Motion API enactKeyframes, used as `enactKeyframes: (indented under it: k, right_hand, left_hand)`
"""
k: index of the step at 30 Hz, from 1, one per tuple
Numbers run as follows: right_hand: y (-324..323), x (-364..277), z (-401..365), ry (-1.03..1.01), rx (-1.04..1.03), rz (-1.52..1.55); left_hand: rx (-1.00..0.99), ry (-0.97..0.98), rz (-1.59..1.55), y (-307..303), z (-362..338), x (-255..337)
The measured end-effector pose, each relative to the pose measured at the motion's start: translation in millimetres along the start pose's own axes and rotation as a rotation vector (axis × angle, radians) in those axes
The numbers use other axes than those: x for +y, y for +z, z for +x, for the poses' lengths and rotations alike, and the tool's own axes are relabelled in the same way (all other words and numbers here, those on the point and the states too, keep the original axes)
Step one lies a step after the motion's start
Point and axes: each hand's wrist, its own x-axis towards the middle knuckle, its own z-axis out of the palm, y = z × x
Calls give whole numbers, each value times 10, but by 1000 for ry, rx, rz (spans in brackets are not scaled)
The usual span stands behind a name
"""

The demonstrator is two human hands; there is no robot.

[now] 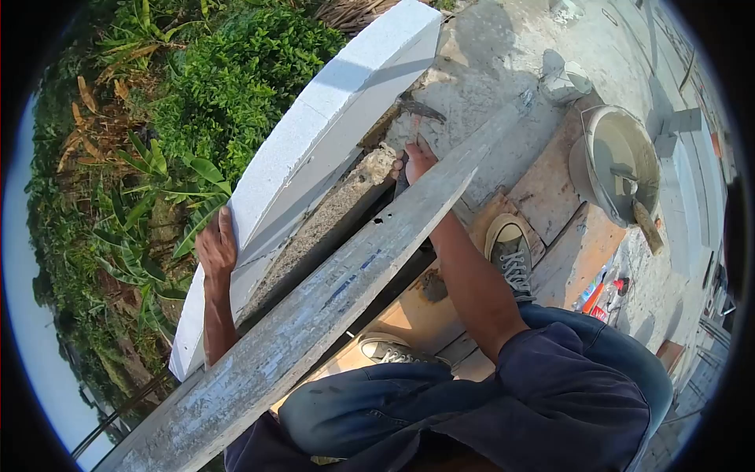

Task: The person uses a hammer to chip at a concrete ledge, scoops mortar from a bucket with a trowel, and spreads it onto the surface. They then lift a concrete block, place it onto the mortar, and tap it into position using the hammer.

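Observation:
My left hand (216,242) rests against the outer edge of a row of white lightweight blocks (314,118), its thumb lying along the block and some fingers partly hidden. Beyond the long beam, my right hand (418,160) is closed around the handle of what looks like a hammer (423,110), whose dark head points away from me. A rough concrete ledge (330,208) runs along the inner side of the blocks, close to my right hand. The long grey, paint-smeared beam (314,291) crosses diagonally over both forearms.
A bucket (578,169) of grey mix holds a trowel (646,224) at the right. Behind it stand a smaller container (562,82) and more pale blocks (692,189). Bottles (605,299) lie near my right knee. Outside the blocks, plants (236,86) grow lower down.

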Motion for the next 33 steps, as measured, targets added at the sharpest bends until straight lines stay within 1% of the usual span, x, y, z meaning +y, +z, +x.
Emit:
enactKeyframes:
  k: [1,2,3,4,5,6,7,8,9,11,13,14,15,16,17,19,21,22,23,24,25,27,31,33]
  right_hand:
    - [50,-14,-17,31,-29,-13]
    - [107,-3,-50,-14,64,-9]
    - [147,16,-92,-60,160,-5]
    - [178,6,-116,-33,132,-14]
    - [177,-19,-140,45,55,2]
    - [142,-35,-163,124,-18,18]
    - [85,-17,-128,147,-41,9]
    - [-20,48,-103,117,-47,94]
    - [-60,55,-125,90,-50,179]
    - [-84,-61,-125,131,133,-56]
    - [-199,-123,-129,85,149,-2]
    - [-271,-122,-112,61,130,-2]
    - [-358,-110,-72,35,114,-1]
    - [-569,62,32,-203,33,-354]
    - [-481,50,-4,-177,12,-364]
    - [-113,-118,-144,19,195,77]
    - [92,-42,-208,31,223,77]
    - [168,21,-231,88,242,137]
    - [240,82,-271,144,266,194]
    - [343,163,-341,202,256,178]
    - [370,250,-410,206,260,171]
    - [395,409,-523,321,69,119]
    - [469,478,-764,343,106,144]
    - [450,402,-831,351,49,20]
  left_hand:
    - [3,-8,11,-29,2,44]
    - [27,22,37,-39,3,72]
    - [91,128,83,-9,-20,11]
    - [58,67,36,-12,-27,-48]
    - [27,8,-16,-51,3,67]
    - [75,43,-27,-35,-10,62]
    - [129,80,-36,-17,0,49]
    - [121,42,-73,-44,-2,110]
    - [83,18,-39,-50,-5,76]
    - [-12,-36,-90,-113,-3,53]
    - [-63,-114,-15,-180,-42,-15]
    - [-59,-60,-34,-198,-73,-163]
    - [-58,-92,-21,-222,-114,-231]
    - [-89,-141,-72,-226,-165,-268]
    - [-118,-190,-126,-221,-220,-290]
    - [-134,-231,-115,-263,-194,-261]
    - [-188,-259,-113,-265,-198,-280]
    - [-168,-219,-117,-250,-200,-298]
    - [-171,-231,-118,-248,-205,-297]
    - [-166,-232,-138,-251,-208,-288]
    - [-161,-229,-157,-248,-198,-283]
    - [-152,-215,-137,-224,-201,-316]
    - [-153,-217,-114,-194,-231,-363]
    - [-120,-214,-143,-186,-226,-348]
